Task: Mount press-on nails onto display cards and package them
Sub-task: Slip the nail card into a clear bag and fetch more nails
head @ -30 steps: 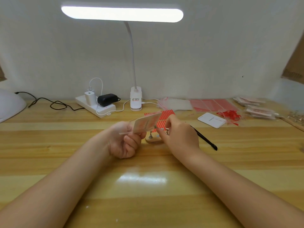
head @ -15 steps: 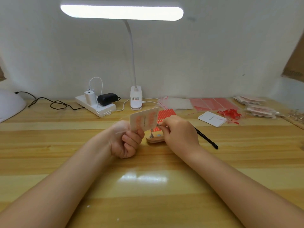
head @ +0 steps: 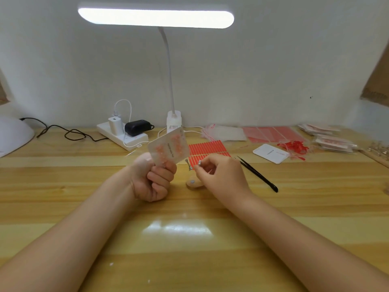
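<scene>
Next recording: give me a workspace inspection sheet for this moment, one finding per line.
Surface: wooden table, glossy, lamp glare near the front.
Job's things: display card with pink nails, held upright; red adhesive strip sheet; blank card; packaged sets.
Clutter: black tweezers; small wooden stand.
Hands: left hand grips the card; right hand pinches a small metal piece.
Cables: black cord; power strip with chargers.
Surroundings: desk lamp, white wall.
</scene>
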Available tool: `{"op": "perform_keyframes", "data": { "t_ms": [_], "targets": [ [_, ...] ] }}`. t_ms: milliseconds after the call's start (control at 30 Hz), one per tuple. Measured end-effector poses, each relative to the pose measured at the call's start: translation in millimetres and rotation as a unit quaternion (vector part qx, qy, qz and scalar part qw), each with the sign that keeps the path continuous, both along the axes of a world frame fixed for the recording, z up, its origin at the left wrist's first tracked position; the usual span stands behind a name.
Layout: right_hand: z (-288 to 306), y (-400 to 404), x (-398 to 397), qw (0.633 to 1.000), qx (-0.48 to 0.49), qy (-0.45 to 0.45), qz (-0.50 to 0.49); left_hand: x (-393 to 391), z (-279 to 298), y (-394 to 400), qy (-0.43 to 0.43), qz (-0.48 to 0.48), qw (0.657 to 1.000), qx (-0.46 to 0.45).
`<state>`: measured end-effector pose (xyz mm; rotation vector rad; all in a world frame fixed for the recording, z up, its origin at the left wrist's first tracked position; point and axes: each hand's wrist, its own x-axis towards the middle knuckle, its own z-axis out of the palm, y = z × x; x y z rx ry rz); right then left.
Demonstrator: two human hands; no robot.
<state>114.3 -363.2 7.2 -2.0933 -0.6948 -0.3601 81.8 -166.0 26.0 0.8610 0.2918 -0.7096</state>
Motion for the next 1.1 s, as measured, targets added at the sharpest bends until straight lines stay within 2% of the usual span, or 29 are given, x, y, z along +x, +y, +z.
{"op": "perform_keyframes", "data": {
  "t_ms": [67,367,467,567,633,733,833,900,1000,1100],
  "targets": [
    [-5,3,0,0.997,-0.072,0.005,-0.018,1,-1,0,-0.002,-0.004,1.0,-0.011],
    [-5,-1,5,0.971,-0.221,-0.021,-0.089,3,-4,3,-0.001,-0.003,1.0,-0.016],
    [-3,-3,2,0.982,-0.157,-0.054,-0.09,3,-2,1,-0.003,-0.001,1.0,0.0],
    [0,2,-1,0.998,-0.051,-0.004,-0.036,2,0,-3,-0.016,-0.026,0.999,0.029],
    [-2,6,-2,0.999,-0.046,0.012,-0.001,2,0,-4,-0.02,-0.053,0.998,0.038],
    [-2,5,1,0.998,-0.054,-0.016,0.012,3,0,-4,-0.027,-0.08,0.996,0.037],
    [2,-8,11,0.995,-0.093,-0.027,-0.019,4,4,14,-0.017,-0.114,0.991,-0.071],
    [6,-20,20,0.997,-0.065,-0.018,-0.041,-1,10,29,-0.045,-0.1,0.99,-0.085],
    [10,-20,17,0.999,0.03,0.012,-0.006,-1,9,38,-0.059,-0.047,0.995,-0.069],
    [4,-3,6,0.999,0.023,0.028,0.028,2,3,30,-0.06,0.015,0.998,-0.016]
  ]
}}
